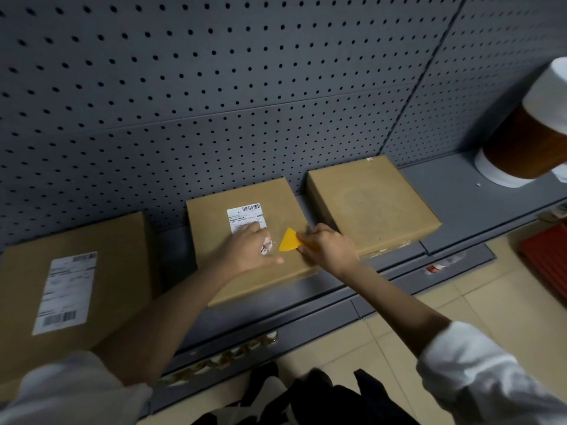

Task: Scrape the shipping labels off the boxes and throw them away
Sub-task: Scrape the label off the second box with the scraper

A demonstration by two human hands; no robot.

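Shelf (454, 191): a dark grey ledge below a perforated back panel (214, 87); it carries three flat cardboard boxes in a row.
Middle box (245, 280): lies between the two hands' working area and the panel; its shipping label (245, 217) sits on the top face, the lower part torn and crumpled.
Left hand (248, 251): rests palm down on the middle box, fingers pinching the crumpled, lifted strip of the label.
Right hand (326, 250): closed around the handle of a yellow scraper (288, 240).
Yellow scraper: its wide blade edge points toward the left hand and lies on the box top just beside the torn label.
Left box (122, 256): bears a whole white label (66, 291), flat and untouched.
Right box (372, 207): top face bare cardboard.
Paper roll (534, 130): white and brown, at the shelf's far right end.
Floor (429, 302): pale tiles below the shelf.
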